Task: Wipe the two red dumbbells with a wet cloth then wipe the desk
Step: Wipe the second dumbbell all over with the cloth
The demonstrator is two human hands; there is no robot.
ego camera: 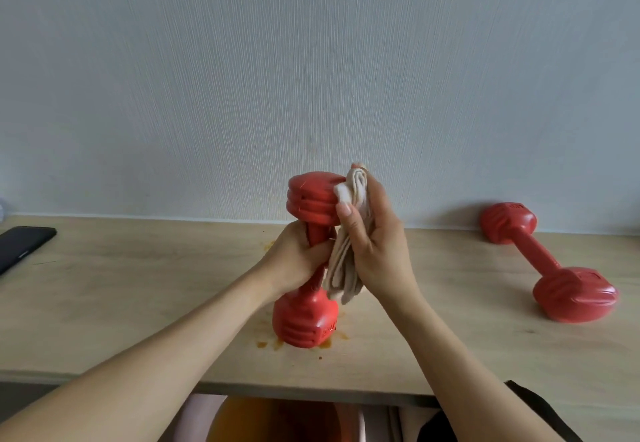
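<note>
The left hand [294, 254] has its grip closed round the handle of the near dumbbell [306, 317], fingers wrapped tight about the shaft. That dumbbell stands nearly upright, tilted a little, with its lower head on the tabletop [138, 303] straight below the grip and its upper head just above the grip.

The right hand [374, 244] grips a folded beige cloth [346, 261], thumb on the near side and fingers curled behind it. The cloth's top edge touches the right flank of the upper head, up and to the left of this grip; its lower end hangs below the grip, beside the handle and just above the lower head. The two hands are close together with the cloth between them.

Orange stains [270, 342] lie on the tabletop round the foot of the standing dumbbell, below both grips, and a fainter patch shows behind the left hand.

The second dumbbell [540, 261] lies on its side well to the right of the right grip, one head near the wall [311, 60], the other nearer the person.

A dark phone [20, 246] lies flat far to the left of the left grip, at the tabletop's edge.
</note>
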